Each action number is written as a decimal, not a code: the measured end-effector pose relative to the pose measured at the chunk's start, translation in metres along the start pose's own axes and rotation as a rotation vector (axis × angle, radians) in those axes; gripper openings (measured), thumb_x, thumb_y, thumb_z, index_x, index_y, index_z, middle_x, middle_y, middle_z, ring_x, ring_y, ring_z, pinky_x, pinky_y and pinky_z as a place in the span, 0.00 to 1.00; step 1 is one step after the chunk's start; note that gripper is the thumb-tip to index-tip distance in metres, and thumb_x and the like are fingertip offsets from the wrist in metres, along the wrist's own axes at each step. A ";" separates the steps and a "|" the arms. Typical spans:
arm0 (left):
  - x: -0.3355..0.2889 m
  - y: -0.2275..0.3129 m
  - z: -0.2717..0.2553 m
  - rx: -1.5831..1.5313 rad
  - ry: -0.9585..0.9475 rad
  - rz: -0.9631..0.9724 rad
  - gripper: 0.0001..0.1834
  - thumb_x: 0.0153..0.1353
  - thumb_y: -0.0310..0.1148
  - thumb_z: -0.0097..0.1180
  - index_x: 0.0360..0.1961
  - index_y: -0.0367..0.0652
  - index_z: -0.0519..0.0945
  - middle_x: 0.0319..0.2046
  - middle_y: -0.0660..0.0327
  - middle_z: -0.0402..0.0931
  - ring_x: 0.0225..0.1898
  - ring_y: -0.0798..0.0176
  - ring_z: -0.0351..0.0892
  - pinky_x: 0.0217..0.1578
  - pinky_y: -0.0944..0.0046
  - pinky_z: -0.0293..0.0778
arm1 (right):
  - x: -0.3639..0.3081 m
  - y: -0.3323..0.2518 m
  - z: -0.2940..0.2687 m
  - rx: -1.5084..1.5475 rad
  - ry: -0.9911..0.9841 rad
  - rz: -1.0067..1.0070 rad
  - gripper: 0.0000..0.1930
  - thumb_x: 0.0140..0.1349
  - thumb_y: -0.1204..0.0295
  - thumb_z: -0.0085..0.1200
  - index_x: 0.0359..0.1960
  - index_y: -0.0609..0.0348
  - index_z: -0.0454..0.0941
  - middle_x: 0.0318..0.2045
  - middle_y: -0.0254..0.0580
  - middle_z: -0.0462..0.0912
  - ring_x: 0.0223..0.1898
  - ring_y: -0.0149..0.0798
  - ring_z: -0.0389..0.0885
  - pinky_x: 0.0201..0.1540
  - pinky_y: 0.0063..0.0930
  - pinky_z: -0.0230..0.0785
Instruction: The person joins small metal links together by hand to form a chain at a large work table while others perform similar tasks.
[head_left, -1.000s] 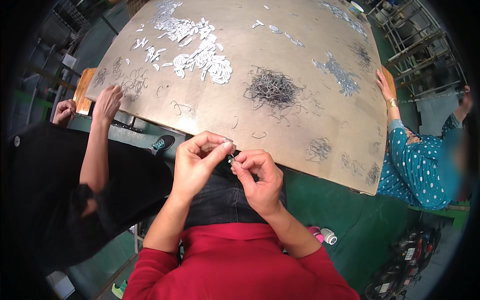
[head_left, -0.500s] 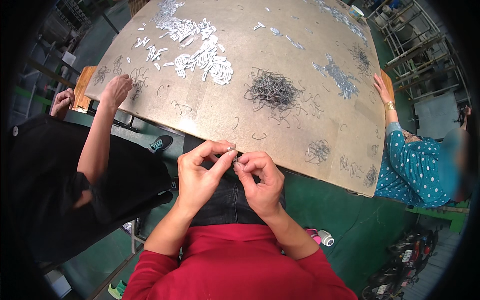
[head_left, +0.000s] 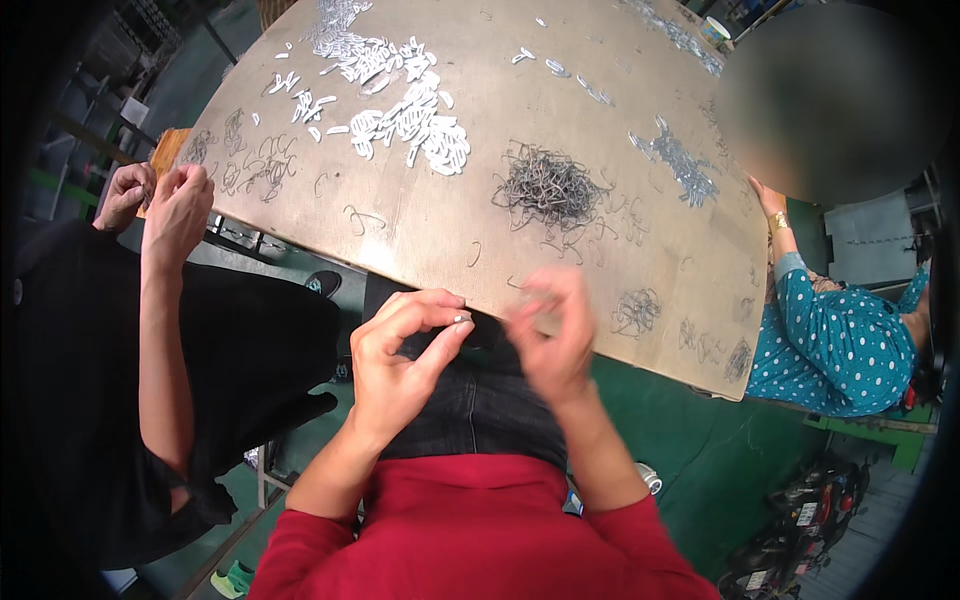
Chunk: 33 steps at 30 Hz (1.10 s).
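Note:
In front of my lap, at the near edge of the table, my left hand is closed, its thumb and index finger pinching a small pale piece. Most of that piece is hidden by the fingertips. To its right, my right hand reaches over the table edge, smeared by motion, so what its fingers do is unclear. A bent wire hook lies beside those fingers. Beyond it rises a tangled heap of dark wire hooks, with loose ones scattered around.
White oval pieces cover the far left of the table; clear-looking ones lie at the right. A co-worker's hand is at the left edge, and another person's hand rests at the right. Small hook piles sit near the front.
My right hand has parted from my left and moved right and forward to the table edge. The left co-worker's hand has drawn back from the hooks toward their other hand.

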<state>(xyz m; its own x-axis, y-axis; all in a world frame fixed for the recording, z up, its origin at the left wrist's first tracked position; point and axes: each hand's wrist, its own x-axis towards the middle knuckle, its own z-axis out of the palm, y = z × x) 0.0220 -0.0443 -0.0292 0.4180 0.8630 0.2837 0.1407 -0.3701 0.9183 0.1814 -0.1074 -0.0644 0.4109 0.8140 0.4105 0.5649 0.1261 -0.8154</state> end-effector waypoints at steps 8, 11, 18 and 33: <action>-0.024 -0.002 -0.036 0.132 0.159 0.022 0.06 0.48 0.29 0.64 0.29 0.42 0.81 0.32 0.59 0.79 0.34 0.61 0.78 0.35 0.65 0.74 | 0.126 0.080 0.055 -0.530 -0.403 0.116 0.41 0.45 0.50 0.63 0.59 0.58 0.64 0.57 0.55 0.66 0.60 0.55 0.58 0.62 0.45 0.51; -0.028 -0.019 0.002 -0.064 0.187 0.049 0.06 0.49 0.31 0.60 0.28 0.41 0.79 0.28 0.58 0.77 0.31 0.57 0.77 0.33 0.61 0.73 | 0.132 0.142 0.014 -0.470 -0.448 -0.038 0.25 0.45 0.73 0.61 0.48 0.65 0.72 0.44 0.54 0.78 0.47 0.48 0.76 0.53 0.38 0.65; -0.021 -0.049 0.053 0.088 0.337 0.137 0.13 0.51 0.45 0.60 0.30 0.47 0.80 0.27 0.61 0.79 0.31 0.58 0.78 0.31 0.59 0.72 | 0.169 0.103 -0.003 -0.513 -0.401 -0.170 0.22 0.47 0.76 0.57 0.47 0.68 0.73 0.44 0.53 0.78 0.47 0.48 0.76 0.53 0.36 0.65; -0.038 -0.030 0.029 0.078 0.399 0.060 0.07 0.47 0.31 0.59 0.26 0.39 0.78 0.27 0.55 0.76 0.33 0.53 0.76 0.35 0.57 0.71 | 0.187 0.154 -0.054 -0.214 -0.203 -0.033 0.18 0.53 0.79 0.52 0.48 0.69 0.72 0.46 0.51 0.78 0.48 0.46 0.76 0.53 0.35 0.65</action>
<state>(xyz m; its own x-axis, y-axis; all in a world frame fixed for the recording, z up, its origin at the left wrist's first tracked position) 0.0275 -0.0757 -0.0758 0.0483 0.8992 0.4349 0.2012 -0.4353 0.8775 0.3843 0.0336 -0.0912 0.2507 0.9110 0.3274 0.7225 0.0490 -0.6897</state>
